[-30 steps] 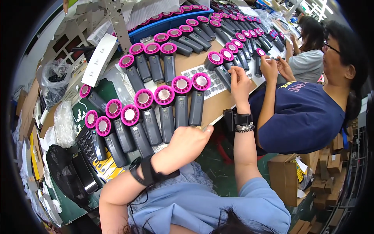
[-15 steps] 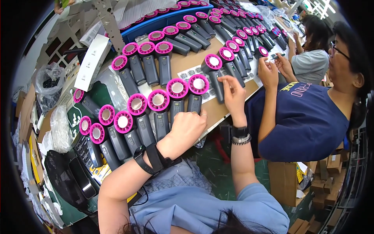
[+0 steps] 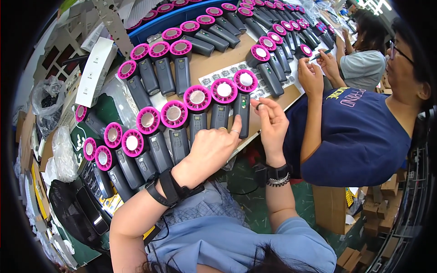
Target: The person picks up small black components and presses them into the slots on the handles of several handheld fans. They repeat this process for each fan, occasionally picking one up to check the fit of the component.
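Handheld fans with pink round heads and dark grey handles lie in rows on the table. My left hand (image 3: 211,145) reaches over the front row. Its index finger is stretched out and touches the handle of the row's rightmost fan (image 3: 242,111); its other fingers are partly curled, and I see nothing gripped in them. Green lights show on that fan's handle, and the neighbouring fan (image 3: 220,116) has a lit display. Just right of the rightmost fan, my right hand (image 3: 274,129) pinches a small dark round piece (image 3: 258,107) between thumb and fingertips.
A sheet of clear moulded pieces (image 3: 223,75) lies behind the front row. Farther back stands a blue bin (image 3: 159,22) with more fans. White boxes (image 3: 94,75) and a black mesh bag (image 3: 73,214) are at left. A co-worker (image 3: 359,123) sits close at right, hands raised.
The fan my right hand was touching now lies at the right end of the front row, under my left index finger. My right hand is off it and pinches a small dark piece.
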`<move>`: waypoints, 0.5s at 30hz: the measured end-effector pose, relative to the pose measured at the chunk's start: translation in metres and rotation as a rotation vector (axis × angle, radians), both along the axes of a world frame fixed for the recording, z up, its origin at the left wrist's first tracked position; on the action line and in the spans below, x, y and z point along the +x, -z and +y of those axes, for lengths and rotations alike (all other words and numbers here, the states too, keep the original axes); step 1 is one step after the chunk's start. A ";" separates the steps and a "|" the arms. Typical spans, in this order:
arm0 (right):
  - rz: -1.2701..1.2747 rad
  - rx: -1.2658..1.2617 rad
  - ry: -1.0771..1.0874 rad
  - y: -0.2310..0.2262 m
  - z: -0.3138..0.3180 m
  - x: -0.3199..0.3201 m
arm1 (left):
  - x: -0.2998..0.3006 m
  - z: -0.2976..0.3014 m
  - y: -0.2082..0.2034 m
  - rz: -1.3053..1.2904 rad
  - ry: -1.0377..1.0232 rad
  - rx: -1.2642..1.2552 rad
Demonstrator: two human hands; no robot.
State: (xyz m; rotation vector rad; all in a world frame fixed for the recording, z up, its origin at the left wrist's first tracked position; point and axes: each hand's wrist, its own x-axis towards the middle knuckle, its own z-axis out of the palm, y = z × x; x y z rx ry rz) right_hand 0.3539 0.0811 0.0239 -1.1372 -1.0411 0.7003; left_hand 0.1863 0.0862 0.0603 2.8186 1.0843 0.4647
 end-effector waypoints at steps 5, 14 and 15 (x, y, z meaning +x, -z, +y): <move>0.092 -0.082 -0.217 -0.008 0.015 0.016 | 0.010 0.005 0.003 0.011 0.006 -0.024; 0.023 -0.154 -0.251 -0.003 0.025 0.021 | 0.013 0.006 0.002 0.038 -0.005 -0.072; 0.022 -0.157 -0.252 -0.003 0.025 0.021 | 0.013 0.006 0.003 0.038 -0.006 -0.075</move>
